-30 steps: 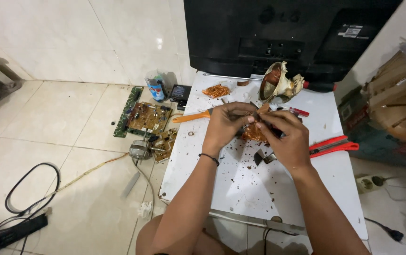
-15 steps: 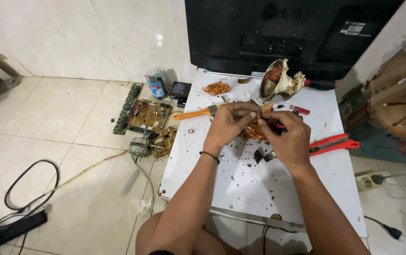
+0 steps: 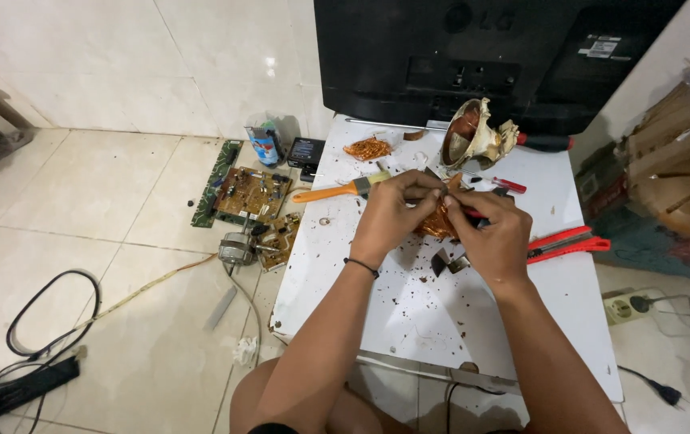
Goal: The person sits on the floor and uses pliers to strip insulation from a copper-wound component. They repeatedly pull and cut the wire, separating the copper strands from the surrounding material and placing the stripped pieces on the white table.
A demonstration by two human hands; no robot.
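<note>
- At the lower left of the frame a black cable loops over the tiled floor, apparently lying clear of the work
- Left of centre, circuit boards and a small motor sit on the floor just beside the white table, close to the table edge yet off its surface
- Above them, against the wall, stand a small blue packet and a black box
- An orange-handled brush lies on the table's upper left, its handle pointing left and its head close to the left hand, a likely match for the brown crumbs scattered over the tabletop
- A loose tangle of copper wire rests apart near the table's far edge
- The left hand is closed on the copper winding at centre frame, fingers pinched together over its top so it stays steady just above the table
- The right hand meets it from the other side, clamped round a dark tool with a red handle held against the winding; what the tip does is hidden by the fingers
- Beyond them, a dished metal shell leans before the black television back
- At right of centre, red-handled pliers lie just beside the right hand
</note>
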